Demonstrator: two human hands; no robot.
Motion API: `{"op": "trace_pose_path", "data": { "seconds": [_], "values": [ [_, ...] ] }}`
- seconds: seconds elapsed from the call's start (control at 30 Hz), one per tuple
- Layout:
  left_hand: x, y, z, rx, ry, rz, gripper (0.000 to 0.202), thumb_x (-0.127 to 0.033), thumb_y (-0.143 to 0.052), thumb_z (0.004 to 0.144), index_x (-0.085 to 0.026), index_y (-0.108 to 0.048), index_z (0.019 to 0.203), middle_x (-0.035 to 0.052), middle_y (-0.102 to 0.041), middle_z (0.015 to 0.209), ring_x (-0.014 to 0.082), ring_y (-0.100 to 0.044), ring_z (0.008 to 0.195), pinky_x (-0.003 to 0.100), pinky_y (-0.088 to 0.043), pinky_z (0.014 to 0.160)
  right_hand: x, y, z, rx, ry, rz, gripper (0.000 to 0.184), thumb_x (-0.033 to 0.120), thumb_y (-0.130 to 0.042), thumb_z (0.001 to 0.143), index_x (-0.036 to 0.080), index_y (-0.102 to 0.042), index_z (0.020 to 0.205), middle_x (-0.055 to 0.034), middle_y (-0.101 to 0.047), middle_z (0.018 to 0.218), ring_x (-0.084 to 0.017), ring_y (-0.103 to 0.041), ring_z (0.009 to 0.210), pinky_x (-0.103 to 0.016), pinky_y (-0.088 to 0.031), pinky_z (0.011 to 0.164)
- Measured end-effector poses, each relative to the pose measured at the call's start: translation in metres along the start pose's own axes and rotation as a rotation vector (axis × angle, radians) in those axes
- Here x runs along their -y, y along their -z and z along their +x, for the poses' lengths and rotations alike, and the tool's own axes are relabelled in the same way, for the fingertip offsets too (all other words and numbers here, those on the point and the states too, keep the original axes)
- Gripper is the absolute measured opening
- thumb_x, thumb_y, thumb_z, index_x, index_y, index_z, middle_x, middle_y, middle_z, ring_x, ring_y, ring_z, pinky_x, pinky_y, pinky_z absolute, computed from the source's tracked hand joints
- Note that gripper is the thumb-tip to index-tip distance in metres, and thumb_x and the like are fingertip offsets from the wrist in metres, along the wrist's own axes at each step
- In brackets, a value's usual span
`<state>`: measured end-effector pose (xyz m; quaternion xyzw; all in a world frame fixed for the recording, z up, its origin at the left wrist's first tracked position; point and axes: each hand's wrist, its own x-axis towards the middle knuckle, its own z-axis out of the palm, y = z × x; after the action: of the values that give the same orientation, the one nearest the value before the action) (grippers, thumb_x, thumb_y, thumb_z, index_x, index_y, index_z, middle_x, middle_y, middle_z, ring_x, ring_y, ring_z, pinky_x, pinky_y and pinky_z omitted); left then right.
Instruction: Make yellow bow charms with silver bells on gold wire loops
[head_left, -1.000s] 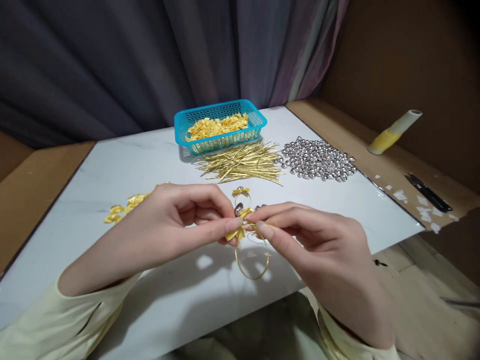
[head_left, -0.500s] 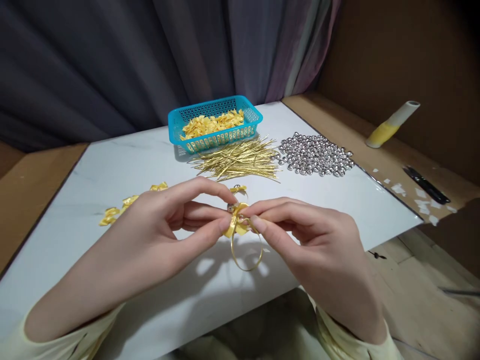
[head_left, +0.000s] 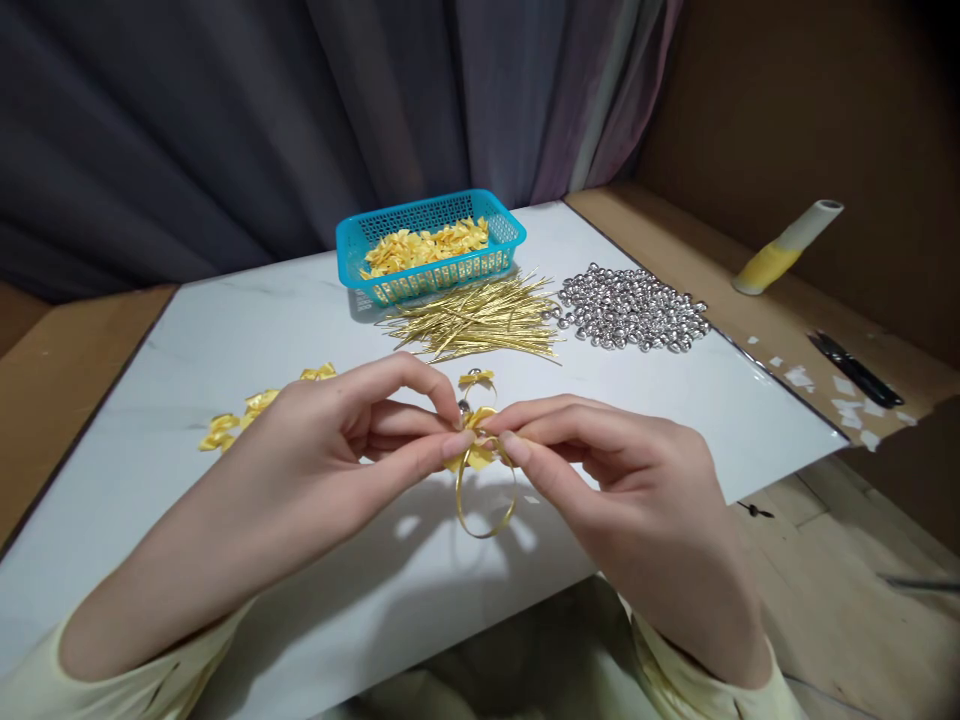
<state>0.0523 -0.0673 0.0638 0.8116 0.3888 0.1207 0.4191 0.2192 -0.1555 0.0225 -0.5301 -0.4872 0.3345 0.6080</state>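
Between both hands, above the white table, is a yellow ribbon bow [head_left: 478, 458] with a silver bell [head_left: 463, 407] at its upper left. A gold twist tie [head_left: 486, 536] hangs below the bow in a round loop. My left hand [head_left: 375, 440] is closed, thumb and fingers pinching the bow's left side. My right hand [head_left: 600, 455] pinches the right side of the bow and the tie; the exact grip is partly hidden by the fingertips. Just beyond the fingers lies another small yellow bow [head_left: 477, 378] with a bell and a looped tie.
Behind stands a blue basket [head_left: 349, 245] of yellow bows. In front of it lies a pile of gold ties [head_left: 480, 320], with silver bells [head_left: 630, 308] to the right. More bows [head_left: 219, 433] sit at left. A tube [head_left: 787, 248], a black pen-like tool [head_left: 855, 370] and paper scraps [head_left: 847, 412] are at right.
My left thumb has shifted slightly right over the bow, and the left index finger has drawn down beside the bell. The hanging loop has swung a little left.
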Motion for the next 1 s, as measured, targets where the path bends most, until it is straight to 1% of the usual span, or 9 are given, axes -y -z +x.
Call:
{"op": "trace_pose_path", "data": {
  "seconds": [0.13,0.27,0.3,0.43,0.53,0.63,0.73,0.87,1.0],
  "values": [
    [-0.003,-0.002,0.003,-0.019,-0.046,-0.005,0.014,-0.03,-0.071,0.079,-0.026,-0.058,0.082,-0.0094,-0.072,0.072,0.01,-0.069,0.067,0.008,-0.049,0.054,0.0,0.0,0.0,-0.003,0.01,-0.004,0.021,0.0,-0.063,0.078,0.017,-0.071,0.069,-0.0007,-0.076,0.083,-0.012,-0.071,0.079,-0.018,-0.057,0.072],
    [-0.008,-0.006,0.004,-0.085,-0.068,0.039,0.014,-0.024,-0.073,0.074,-0.024,-0.059,0.075,-0.0118,-0.069,0.068,0.0059,-0.069,0.063,0.003,-0.05,0.059,0.0,0.0,0.0,-0.011,0.013,-0.015,0.02,0.0,-0.064,0.078,0.015,-0.072,0.068,-0.0008,-0.076,0.082,-0.009,-0.071,0.077,-0.013,-0.056,0.07],
    [-0.009,-0.007,0.004,-0.107,-0.075,0.061,0.013,-0.024,-0.073,0.073,-0.025,-0.06,0.075,-0.0119,-0.069,0.069,0.0057,-0.069,0.064,0.002,-0.05,0.06,0.0,0.0,0.0,-0.009,0.014,-0.014,0.02,0.0,-0.064,0.078,0.015,-0.072,0.068,-0.0007,-0.076,0.082,-0.009,-0.071,0.077,-0.012,-0.055,0.07],
    [-0.009,-0.007,0.003,-0.122,-0.097,0.101,0.012,-0.023,-0.073,0.074,-0.025,-0.061,0.074,-0.0124,-0.067,0.068,0.0038,-0.067,0.061,0.0,-0.048,0.061,-0.002,0.0,0.001,-0.009,0.024,-0.009,0.02,-0.001,-0.063,0.078,0.014,-0.071,0.068,-0.0004,-0.076,0.082,-0.007,-0.07,0.077,-0.01,-0.054,0.07],
    [-0.006,-0.006,0.004,-0.092,-0.077,0.086,0.011,-0.023,-0.072,0.075,-0.025,-0.062,0.077,-0.0116,-0.069,0.07,0.0059,-0.068,0.063,0.003,-0.05,0.061,-0.003,0.0,0.001,-0.005,0.026,-0.014,0.019,0.0,-0.064,0.078,0.014,-0.071,0.068,-0.0006,-0.076,0.083,-0.008,-0.07,0.078,-0.01,-0.054,0.07],
    [-0.002,-0.004,0.005,-0.04,-0.032,0.04,0.009,-0.025,-0.071,0.076,-0.026,-0.063,0.081,-0.0094,-0.073,0.072,0.0099,-0.07,0.065,0.007,-0.05,0.054,-0.003,0.001,0.002,0.01,0.028,-0.038,0.018,0.001,-0.064,0.078,0.014,-0.072,0.069,-0.0004,-0.076,0.083,-0.008,-0.071,0.078,-0.011,-0.054,0.073],
    [-0.002,-0.002,0.006,0.012,0.013,-0.001,0.008,-0.029,-0.07,0.078,-0.024,-0.063,0.08,-0.0064,-0.074,0.072,0.0125,-0.07,0.065,0.01,-0.049,0.05,-0.004,0.002,0.001,0.019,0.035,-0.065,0.019,0.001,-0.064,0.078,0.015,-0.073,0.07,0.0007,-0.076,0.083,-0.008,-0.071,0.079,-0.012,-0.053,0.074],
    [-0.002,0.001,0.006,0.069,0.04,-0.013,0.009,-0.03,-0.068,0.08,-0.024,-0.064,0.083,-0.0049,-0.073,0.069,0.0128,-0.068,0.062,0.013,-0.046,0.048,-0.006,0.002,-0.001,0.011,0.056,-0.077,0.021,0.0,-0.063,0.078,0.017,-0.073,0.07,0.0024,-0.076,0.082,-0.008,-0.07,0.08,-0.012,-0.052,0.074],
    [-0.001,0.004,0.006,0.123,0.06,-0.043,0.01,-0.032,-0.067,0.081,-0.024,-0.063,0.082,-0.006,-0.069,0.06,0.0096,-0.06,0.054,0.013,-0.041,0.046,-0.004,0.002,-0.003,0.041,0.038,-0.082,0.02,0.002,-0.064,0.079,0.018,-0.073,0.07,0.0025,-0.076,0.082,-0.008,-0.07,0.079,-0.014,-0.053,0.072]
  ]
}}
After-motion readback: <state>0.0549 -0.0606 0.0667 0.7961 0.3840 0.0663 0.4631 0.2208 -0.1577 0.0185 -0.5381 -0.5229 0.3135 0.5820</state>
